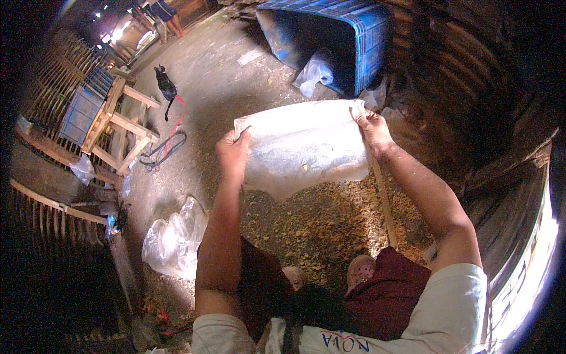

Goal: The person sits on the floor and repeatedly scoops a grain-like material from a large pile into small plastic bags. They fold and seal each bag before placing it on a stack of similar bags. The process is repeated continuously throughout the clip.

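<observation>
A white, partly see-through plastic sack [305, 141] is stretched out flat in front of me. My left hand [234, 150] pinches its upper left corner, thumb on top. At its upper right corner, my right hand [373, 130] grips the edge between thumb and fingers. The sack's lower edge hangs loose and uneven above crumbly brown and yellowish material [305, 230] on the ground. A few small specks cling to its surface. Below my left forearm lies a crumpled clear plastic bag [172, 241].
A large blue plastic bin [371, 57] lies on its side ahead, a plastic bag [315, 73] at its mouth. A black cat [166, 84] with a red cord [180, 113] is on the floor. A wooden stand [126, 124] is at left. A wooden stick [384, 203] lies near my right knee.
</observation>
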A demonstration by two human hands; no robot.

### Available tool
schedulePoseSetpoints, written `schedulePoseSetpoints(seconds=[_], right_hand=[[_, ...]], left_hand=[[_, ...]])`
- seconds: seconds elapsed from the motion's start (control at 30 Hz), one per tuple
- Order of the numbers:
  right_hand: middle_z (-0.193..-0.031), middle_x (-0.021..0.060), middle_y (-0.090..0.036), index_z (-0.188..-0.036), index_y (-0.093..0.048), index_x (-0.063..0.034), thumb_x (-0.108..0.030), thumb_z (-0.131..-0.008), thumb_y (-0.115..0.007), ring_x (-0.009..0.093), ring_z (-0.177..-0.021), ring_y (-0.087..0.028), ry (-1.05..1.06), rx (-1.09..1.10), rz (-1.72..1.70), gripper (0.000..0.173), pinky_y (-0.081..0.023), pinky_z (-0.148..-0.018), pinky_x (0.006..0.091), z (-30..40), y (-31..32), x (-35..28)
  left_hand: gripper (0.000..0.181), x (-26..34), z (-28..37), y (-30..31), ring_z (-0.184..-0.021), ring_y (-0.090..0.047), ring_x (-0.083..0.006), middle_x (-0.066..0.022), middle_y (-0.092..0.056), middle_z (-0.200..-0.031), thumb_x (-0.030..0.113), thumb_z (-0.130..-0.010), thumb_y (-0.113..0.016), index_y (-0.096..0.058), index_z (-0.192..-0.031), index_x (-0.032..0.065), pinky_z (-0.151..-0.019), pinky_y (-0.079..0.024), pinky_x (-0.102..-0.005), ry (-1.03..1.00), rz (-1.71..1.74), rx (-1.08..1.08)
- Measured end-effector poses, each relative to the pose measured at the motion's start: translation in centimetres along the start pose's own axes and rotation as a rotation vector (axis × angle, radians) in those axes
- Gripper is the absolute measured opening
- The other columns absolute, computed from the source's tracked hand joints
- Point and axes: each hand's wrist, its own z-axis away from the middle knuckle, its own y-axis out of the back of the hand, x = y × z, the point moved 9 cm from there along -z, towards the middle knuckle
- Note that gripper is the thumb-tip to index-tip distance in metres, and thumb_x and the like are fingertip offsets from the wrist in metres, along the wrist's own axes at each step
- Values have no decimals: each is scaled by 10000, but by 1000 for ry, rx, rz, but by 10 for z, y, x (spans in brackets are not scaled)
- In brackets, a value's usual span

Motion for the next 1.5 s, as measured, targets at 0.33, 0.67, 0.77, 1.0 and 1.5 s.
schedulePoseSetpoints(seconds=[0.33, 0.67, 0.77, 1.0, 1.5], right_hand=[[-919, 43, -617, -953, -574, -61, -278, -955, -531, 158, -864, -599, -14, 50, -60, 221, -508, -752, 321, -15, 15, -17], [-1102, 87, -621, -1186, -517, -67, -203, -973, -477, 251, -995, -626, -103, 139, -252, 255, -531, -844, 443, -11, 6, 6], [-1085, 87, -593, -1203, -492, -55, -214, -966, -472, 231, -969, -595, -70, 172, -144, 286, -509, -817, 407, -17, 9, 39], [-808, 22, -537, -1041, -500, -59, -255, -946, -504, 107, -694, -484, 50, 217, 101, 218, -409, -586, 285, 27, -23, 61], [-1075, 65, -618, -1154, -549, -23, -155, -936, -524, 174, -925, -591, -34, 187, 234, 256, -482, -813, 333, -12, 14, 60]], left_hand=[[732, -78, -11, 66, -871, -551, -235, -149, -561, -1053, 553, -826, -625, -422, -1302, 35, -780, -470, -394, 463, 536, 278], [1012, 12, 67, -61, -1362, -296, -306, -145, -293, -1489, 763, -790, -421, -231, -1434, 5, -1132, -220, -460, 487, 1587, -312], [931, 13, 82, -63, -1389, -238, -267, -115, -276, -1501, 714, -841, -401, -243, -1431, 10, -1142, -184, -448, 531, 1538, -315], [589, 21, 82, -65, -1272, -423, -260, -201, -429, -1369, 373, -965, -490, -348, -1349, -50, -1075, -313, -410, 91, 518, -230], [383, -4, 68, -99, -1147, -541, -257, -154, -559, -1232, 195, -964, -491, -465, -1243, -66, -1001, -411, -408, 374, 1060, -419]])
